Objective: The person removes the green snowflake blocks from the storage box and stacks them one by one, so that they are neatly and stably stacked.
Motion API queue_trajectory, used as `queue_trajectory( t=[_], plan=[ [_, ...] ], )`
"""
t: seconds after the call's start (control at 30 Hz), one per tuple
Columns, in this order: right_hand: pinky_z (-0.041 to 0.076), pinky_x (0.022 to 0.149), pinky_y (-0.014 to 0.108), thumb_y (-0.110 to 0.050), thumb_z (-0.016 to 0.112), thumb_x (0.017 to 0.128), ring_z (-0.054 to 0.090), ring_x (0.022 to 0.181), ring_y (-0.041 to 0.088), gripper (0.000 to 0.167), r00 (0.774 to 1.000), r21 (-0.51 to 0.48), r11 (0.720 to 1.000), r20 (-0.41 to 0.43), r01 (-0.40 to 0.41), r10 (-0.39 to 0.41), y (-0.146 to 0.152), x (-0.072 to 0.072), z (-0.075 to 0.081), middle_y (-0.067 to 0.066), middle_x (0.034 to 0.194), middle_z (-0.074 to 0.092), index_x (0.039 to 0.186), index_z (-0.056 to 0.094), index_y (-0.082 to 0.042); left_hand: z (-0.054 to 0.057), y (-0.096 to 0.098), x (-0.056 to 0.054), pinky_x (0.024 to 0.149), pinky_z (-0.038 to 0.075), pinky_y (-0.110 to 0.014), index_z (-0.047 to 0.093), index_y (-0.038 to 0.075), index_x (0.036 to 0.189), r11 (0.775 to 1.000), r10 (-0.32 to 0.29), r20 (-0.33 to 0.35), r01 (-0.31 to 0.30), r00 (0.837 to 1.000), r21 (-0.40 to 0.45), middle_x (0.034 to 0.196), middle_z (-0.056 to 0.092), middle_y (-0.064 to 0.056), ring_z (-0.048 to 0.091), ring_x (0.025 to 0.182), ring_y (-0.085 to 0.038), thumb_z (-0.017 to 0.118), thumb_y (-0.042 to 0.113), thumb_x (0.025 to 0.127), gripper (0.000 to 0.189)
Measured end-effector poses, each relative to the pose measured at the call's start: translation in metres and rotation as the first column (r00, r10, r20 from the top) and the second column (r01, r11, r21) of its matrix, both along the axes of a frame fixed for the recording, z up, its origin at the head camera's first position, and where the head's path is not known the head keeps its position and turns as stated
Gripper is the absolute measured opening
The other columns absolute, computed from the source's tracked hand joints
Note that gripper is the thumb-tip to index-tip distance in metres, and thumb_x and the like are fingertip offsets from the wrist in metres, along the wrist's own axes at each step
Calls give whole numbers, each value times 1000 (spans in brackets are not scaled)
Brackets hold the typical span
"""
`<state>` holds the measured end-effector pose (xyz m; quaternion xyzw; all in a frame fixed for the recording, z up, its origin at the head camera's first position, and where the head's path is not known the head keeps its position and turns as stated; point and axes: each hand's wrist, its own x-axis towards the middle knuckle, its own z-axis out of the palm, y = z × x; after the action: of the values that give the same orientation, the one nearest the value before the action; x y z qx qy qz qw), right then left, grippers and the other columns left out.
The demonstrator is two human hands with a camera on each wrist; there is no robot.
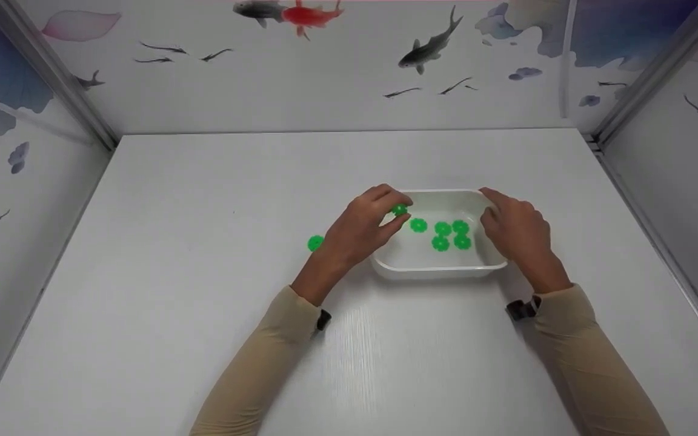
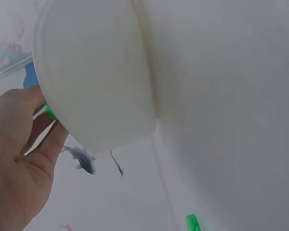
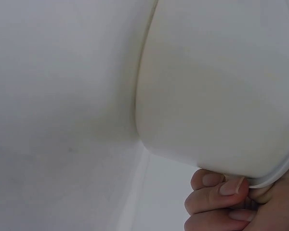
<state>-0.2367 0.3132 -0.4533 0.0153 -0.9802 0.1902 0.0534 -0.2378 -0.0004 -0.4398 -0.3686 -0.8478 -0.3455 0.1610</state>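
My left hand (image 1: 361, 224) pinches a small green flower-shaped piece (image 1: 399, 209) between thumb and fingers, over the left end of a white rectangular tub (image 1: 440, 269). Inside the tub lie several more green flower-shaped pieces (image 1: 441, 243), most of them grouped right of its middle. At the tub's right end my right hand (image 1: 517, 233) grips the rim; the right wrist view shows its curled fingers (image 3: 216, 197) under the lip. Another loose green piece (image 1: 315, 243) is on the table beside my left wrist, partly hidden by it.
The tub stands on a white table (image 1: 203, 303). White panels painted with fish (image 1: 428, 51) rise behind the table and along both sides. Dark wrist devices (image 1: 521, 309) show at both sleeve cuffs.
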Motion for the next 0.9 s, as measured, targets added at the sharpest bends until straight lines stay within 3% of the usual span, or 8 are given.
queue_trajectory(
  t=[0.6,0.9],
  plan=[
    [38,54,36,-22,49,109,56,76,31,51,1000,7,1000,30,9,-9,0,1,2,28,134,72,159,55,-14,-1,-17,9,93,62,-25,74,9,122,1000,27,-31,-27,999,-4,113,75,-6,73,105,-17,78,14,101,21],
    [40,56,36,-21,50,110,59,80,32,50,999,-6,1000,37,14,-13,0,0,3,26,138,71,159,55,-15,-4,-28,13,91,63,-26,73,11,121,999,40,-12,-40,999,-7,112,75,-5,72,103,-16,79,14,100,22]
  ],
)
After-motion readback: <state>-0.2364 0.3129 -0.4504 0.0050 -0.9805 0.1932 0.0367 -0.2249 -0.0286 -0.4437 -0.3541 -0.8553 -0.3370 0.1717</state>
